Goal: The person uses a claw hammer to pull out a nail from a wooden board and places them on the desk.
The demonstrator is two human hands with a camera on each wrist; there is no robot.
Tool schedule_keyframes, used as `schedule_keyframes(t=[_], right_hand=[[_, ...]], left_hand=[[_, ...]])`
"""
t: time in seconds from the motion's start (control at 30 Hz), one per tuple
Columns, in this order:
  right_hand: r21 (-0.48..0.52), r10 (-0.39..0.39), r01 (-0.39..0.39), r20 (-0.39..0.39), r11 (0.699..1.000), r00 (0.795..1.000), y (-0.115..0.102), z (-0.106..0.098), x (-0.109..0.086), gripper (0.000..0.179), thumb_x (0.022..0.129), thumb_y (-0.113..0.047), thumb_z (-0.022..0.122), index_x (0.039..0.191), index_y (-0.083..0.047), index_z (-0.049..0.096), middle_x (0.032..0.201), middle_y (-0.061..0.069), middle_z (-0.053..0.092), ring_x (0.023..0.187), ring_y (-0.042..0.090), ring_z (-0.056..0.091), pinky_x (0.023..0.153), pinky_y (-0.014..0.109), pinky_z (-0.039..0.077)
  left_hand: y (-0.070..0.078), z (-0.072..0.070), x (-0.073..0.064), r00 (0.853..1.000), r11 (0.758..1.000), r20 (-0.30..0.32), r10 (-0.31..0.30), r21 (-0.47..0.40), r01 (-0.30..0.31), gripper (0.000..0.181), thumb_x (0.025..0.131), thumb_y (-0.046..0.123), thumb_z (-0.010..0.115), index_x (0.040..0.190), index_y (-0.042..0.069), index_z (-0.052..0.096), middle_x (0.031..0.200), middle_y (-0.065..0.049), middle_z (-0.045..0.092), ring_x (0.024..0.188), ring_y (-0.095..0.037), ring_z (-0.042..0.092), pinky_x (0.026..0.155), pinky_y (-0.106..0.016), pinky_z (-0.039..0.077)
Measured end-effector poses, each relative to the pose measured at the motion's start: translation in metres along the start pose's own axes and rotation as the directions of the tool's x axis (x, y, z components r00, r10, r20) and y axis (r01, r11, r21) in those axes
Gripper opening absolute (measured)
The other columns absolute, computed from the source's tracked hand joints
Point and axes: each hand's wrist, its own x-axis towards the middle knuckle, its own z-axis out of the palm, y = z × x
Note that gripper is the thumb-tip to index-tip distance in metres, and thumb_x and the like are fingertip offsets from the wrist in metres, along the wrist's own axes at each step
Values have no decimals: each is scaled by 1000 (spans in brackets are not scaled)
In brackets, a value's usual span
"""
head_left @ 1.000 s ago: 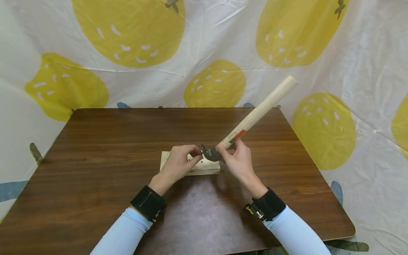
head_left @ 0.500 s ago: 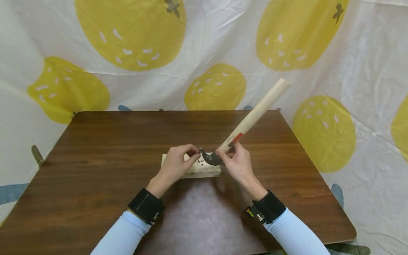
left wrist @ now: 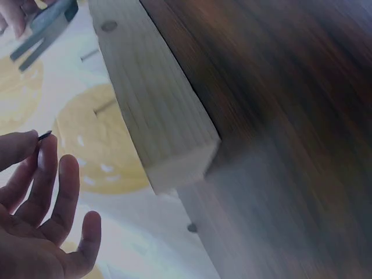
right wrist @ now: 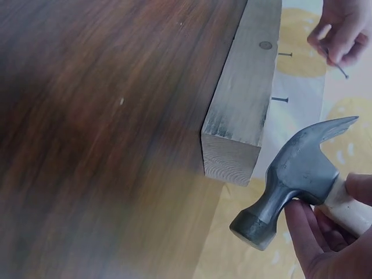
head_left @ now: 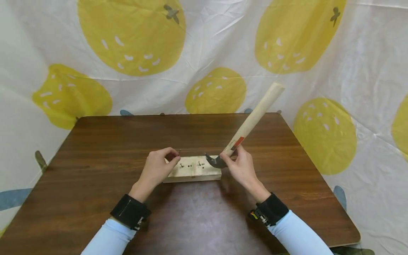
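Note:
My left hand point(head_left: 157, 165) pinches a nail point(right wrist: 343, 72) between thumb and index finger, just over the left end of a wooden block point(head_left: 192, 174). In the left wrist view the other fingers spread loosely, and only the nail's tip point(left wrist: 45, 135) shows past the fingertips. My right hand point(head_left: 241, 167) grips a claw hammer point(head_left: 255, 115) low on its pale wooden handle, close under the dark metal head point(right wrist: 302, 165). The claw points left over the block's right end, and the handle slants up and away. Two nails stand part-way out of the block, one point(right wrist: 280, 99) nearer the hammer, another point(left wrist: 104, 107) further left.
The block lies on a brown wood-grain table point(head_left: 105, 170), with small dark holes in its top face. Behind the table hangs a white cloth point(head_left: 216, 46) with yellow fruit prints. Both wrists wear black bands point(head_left: 130, 211).
My left hand has drawn back leftwards from the hammer's claw with the nail in its fingers, uncovering the block's top. The hammer has shifted slightly right, its handle now more upright.

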Motion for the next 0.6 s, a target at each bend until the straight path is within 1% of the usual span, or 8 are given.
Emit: schedule_keyframes(t=[0.13,0.3,0.43,0.6], right_hand=[[4,-7,7,13,1000,1000,2,-2,0,23,90,-15,74,107,-9,58,91,-1,65,81,22,67,66,25,51],[-7,-26,27,26,1000,999,6,-3,0,23,91,-14,73,108,-9,57,92,-1,64,82,23,67,67,25,50],[-17,-39,40,34,999,999,8,-3,0,23,91,-15,72,108,-11,57,92,-3,63,82,22,66,67,25,50],[-25,-49,49,34,998,998,8,-3,-1,24,91,-14,73,108,-11,57,92,-2,63,81,22,65,66,25,50]], left_hand=[[-10,-9,-5,999,997,-20,-36,70,37,4,90,18,72,89,13,73,75,8,63,64,-12,58,61,-26,44],[-24,-18,-11,996,982,-33,-81,169,85,6,89,18,72,87,12,74,73,6,63,63,-13,57,60,-29,42],[-32,-27,-15,990,965,-17,-139,220,140,8,89,19,70,88,12,74,74,5,64,65,-15,60,59,-31,44],[-43,-37,-22,974,934,19,-227,286,213,10,89,20,70,89,10,74,77,2,66,65,-18,63,56,-33,45]])
